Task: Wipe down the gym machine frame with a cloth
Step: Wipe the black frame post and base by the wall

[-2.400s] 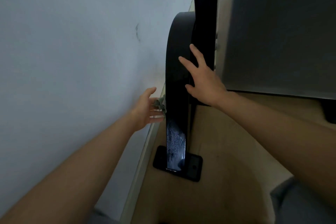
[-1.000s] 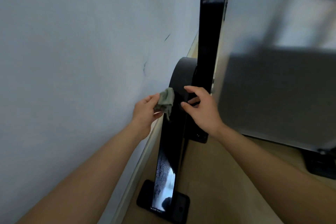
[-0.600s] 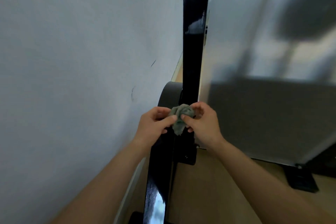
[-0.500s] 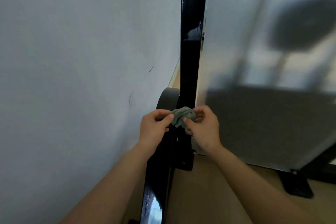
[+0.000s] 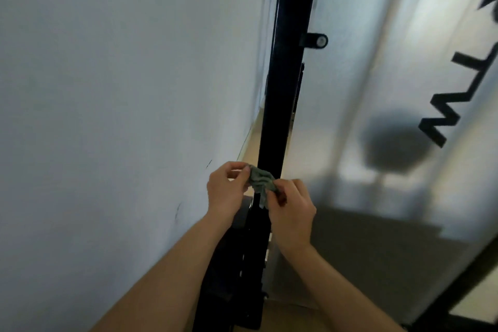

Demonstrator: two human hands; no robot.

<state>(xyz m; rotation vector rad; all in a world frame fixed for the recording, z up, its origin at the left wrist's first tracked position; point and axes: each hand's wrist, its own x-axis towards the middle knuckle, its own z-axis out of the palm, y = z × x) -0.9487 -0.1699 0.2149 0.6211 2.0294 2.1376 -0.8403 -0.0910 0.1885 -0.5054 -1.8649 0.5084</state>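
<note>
Pale wall (image 5: 107,89) left, frosted panel (image 5: 390,67) right; between them the glossy black frame upright (image 5: 289,75). We pinch a crumpled grey-green cloth (image 5: 260,180) from both sides, left hand (image 5: 225,193) and right hand (image 5: 293,209), in front of the upright, contact uncertain. We judge the tall upper stretch unwiped.

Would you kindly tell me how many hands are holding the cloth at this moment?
2. The left hand pinches the left end of the grey-green cloth; the right hand pinches its right end, both in front of the black machine upright.
</note>
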